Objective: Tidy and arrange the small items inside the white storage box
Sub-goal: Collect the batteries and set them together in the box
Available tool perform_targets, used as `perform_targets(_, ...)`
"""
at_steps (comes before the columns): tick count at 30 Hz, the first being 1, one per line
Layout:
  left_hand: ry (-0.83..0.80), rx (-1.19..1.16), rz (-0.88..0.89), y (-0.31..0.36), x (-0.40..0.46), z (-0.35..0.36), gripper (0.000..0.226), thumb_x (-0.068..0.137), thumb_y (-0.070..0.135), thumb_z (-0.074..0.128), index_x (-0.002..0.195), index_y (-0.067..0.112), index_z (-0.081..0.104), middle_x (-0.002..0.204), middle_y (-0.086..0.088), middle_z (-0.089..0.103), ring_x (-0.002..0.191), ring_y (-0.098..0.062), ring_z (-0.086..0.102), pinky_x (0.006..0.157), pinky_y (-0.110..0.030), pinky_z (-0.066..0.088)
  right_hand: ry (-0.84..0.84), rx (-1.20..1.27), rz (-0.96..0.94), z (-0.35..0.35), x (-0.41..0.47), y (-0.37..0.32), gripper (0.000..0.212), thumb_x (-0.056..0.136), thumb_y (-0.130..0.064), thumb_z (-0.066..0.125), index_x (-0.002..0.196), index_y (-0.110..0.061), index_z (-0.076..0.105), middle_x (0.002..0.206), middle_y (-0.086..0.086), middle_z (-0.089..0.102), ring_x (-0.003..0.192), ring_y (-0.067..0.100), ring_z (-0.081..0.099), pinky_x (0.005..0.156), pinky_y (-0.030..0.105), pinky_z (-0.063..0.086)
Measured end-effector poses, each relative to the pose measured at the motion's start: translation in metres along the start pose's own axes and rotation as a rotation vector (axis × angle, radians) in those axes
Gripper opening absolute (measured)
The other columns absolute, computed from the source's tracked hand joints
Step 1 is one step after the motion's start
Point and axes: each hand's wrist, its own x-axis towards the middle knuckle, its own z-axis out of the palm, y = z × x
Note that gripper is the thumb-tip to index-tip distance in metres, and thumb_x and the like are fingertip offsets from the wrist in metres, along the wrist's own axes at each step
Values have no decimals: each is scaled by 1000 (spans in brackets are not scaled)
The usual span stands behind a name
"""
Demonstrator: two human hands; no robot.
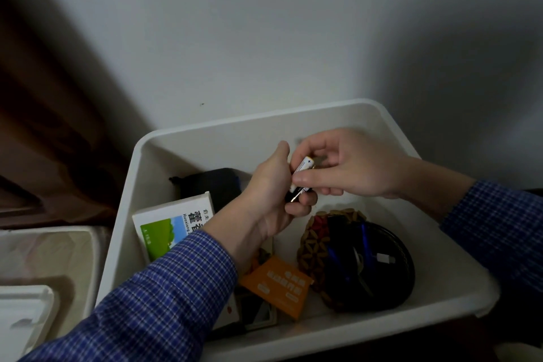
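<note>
The white storage box [205, 129] stands against the wall. Above its middle, my left hand [271, 194] curls round a small bundle of batteries [302, 169] with white ends. My right hand [346, 167] pinches the top battery between thumb and fingers. Inside the box lie a white and green medicine carton [170, 223] at the left, a dark pouch [217, 185] behind it, an orange packet [279, 285] near the front, and a round dark woven basket [358, 261] holding blue pens and a cable.
A grey wall [264, 23] rises behind the box. A dark wooden surface [44, 97] runs along the left. Another pale container [50, 253] with a white lid [23, 311] sits at the lower left, beside the box.
</note>
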Motion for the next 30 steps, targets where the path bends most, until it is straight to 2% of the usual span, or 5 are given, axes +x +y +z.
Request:
perform_targets(12, -25, -26, 272, 21, 1, -5, 77, 104, 57, 20, 132, -8, 49, 84, -23, 66, 48, -19, 48, 38, -19, 39, -31, -104, 16, -22, 30, -34, 10, 88, -10, 76, 98, -9, 74, 60, -7, 66, 47, 2, 54, 44, 13, 44)
perform_targets(17, -147, 95, 321, 23, -5, -9, 38, 84, 26, 40, 94, -1, 64, 89, -17, 61, 62, -24, 52, 57, -31, 47, 26, -229, 57, -25, 42, -41, 10, 84, -4, 77, 93, -8, 75, 55, -1, 64, 46, 8, 56, 48, 16, 46)
perform_targets(24, 310, 1115, 216, -3, 20, -17, 20, 74, 18, 74, 81, 23, 56, 86, 1, 63, 79, -15, 63, 62, -20, 54, 114, -747, 229, 2, 42, 0, 7, 79, -22, 70, 80, -29, 71, 71, -5, 72, 59, 20, 70, 49, 32, 59)
perform_targets(27, 339, 1225, 144, -19, 39, -14, 22, 78, 14, 70, 71, 15, 50, 69, 1, 56, 57, -10, 54, 32, -11, 35, 207, -845, 324, 17, 42, 33, 10, 83, -14, 71, 91, -19, 73, 84, 3, 69, 71, 19, 65, 58, 26, 54)
perform_targets(30, 410, 1052, 83, -25, 57, -13, 11, 83, 17, 67, 79, 9, 60, 72, -5, 61, 55, -12, 53, 32, -13, 35, 272, -834, 394, 23, 37, 56, 14, 78, -6, 70, 81, -20, 68, 78, 2, 64, 63, 12, 58, 48, 19, 39)
